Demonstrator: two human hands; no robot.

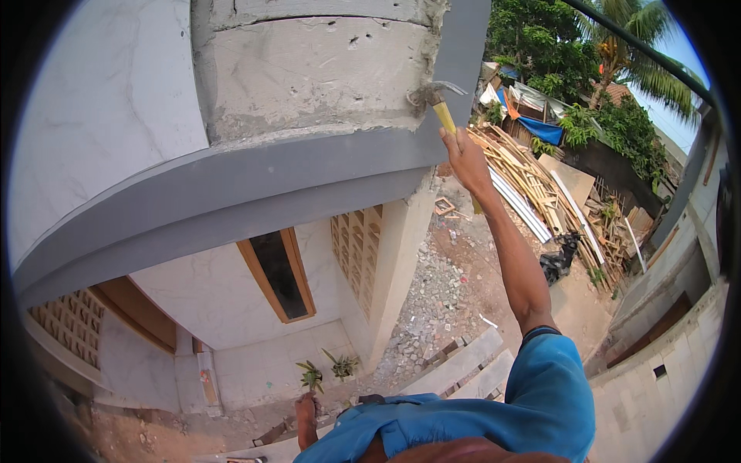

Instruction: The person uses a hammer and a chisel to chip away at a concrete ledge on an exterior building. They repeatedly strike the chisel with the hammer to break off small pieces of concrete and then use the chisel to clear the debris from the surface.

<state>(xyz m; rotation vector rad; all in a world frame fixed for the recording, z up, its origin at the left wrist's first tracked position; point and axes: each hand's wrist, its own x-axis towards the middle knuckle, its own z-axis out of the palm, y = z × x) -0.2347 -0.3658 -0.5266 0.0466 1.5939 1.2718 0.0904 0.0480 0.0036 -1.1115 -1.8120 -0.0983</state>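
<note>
My right hand (466, 158) reaches up, its fingers wrapped round the yellow handle of a claw hammer (444, 116). The hammer's striking end is at the right edge of a rough grey concrete wall patch (316, 77), by a small chipped hollow; whether it touches cannot be told. The curved claw points away to the right. Below the patch runs a smooth grey painted ledge (285, 174). Of my left hand nothing shows. A bare limb, apparently a foot (306, 420), appears at the lower edge beside my blue shirt (463, 413).
Down below are rubble (432, 309), wooden planks (463, 363) and two small plants (340, 364). A stack of timber (532, 181) lies at right, with a black plastic bag (559, 258) near it. A dark cable (641, 46) crosses the upper right. White marbled panels (108, 108) cover the left wall.
</note>
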